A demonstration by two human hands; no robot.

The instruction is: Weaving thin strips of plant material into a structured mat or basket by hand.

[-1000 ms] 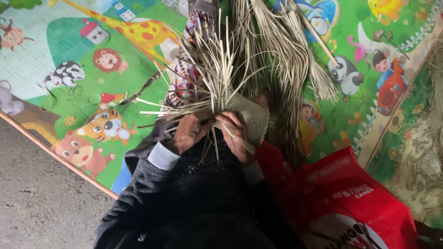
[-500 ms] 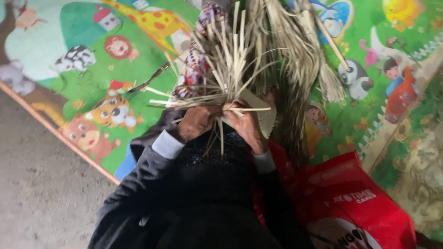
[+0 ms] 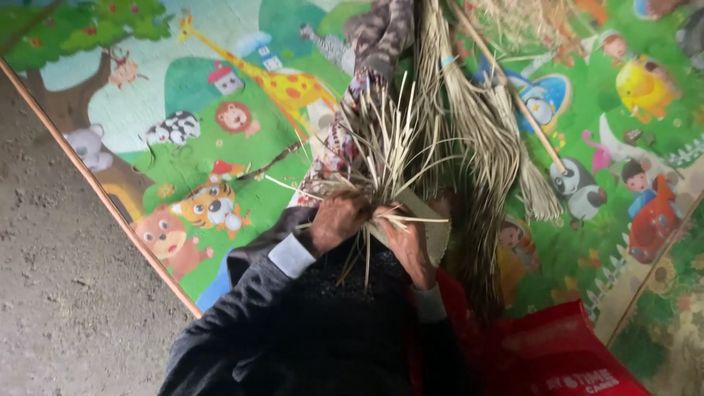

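Left hand (image 3: 336, 222) clenches the straw strips (image 3: 389, 150) low, where they cross. Right hand (image 3: 408, 246), just beside it, pinches loose strands against the woven piece (image 3: 434, 233). Strips look light, springy, brittle; best gripped near the weave. Bag (image 3: 546, 352) sits right of both.

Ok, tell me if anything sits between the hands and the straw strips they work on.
Nothing visible does. The left hand and right hand both grip the fan of pale straw strips directly.
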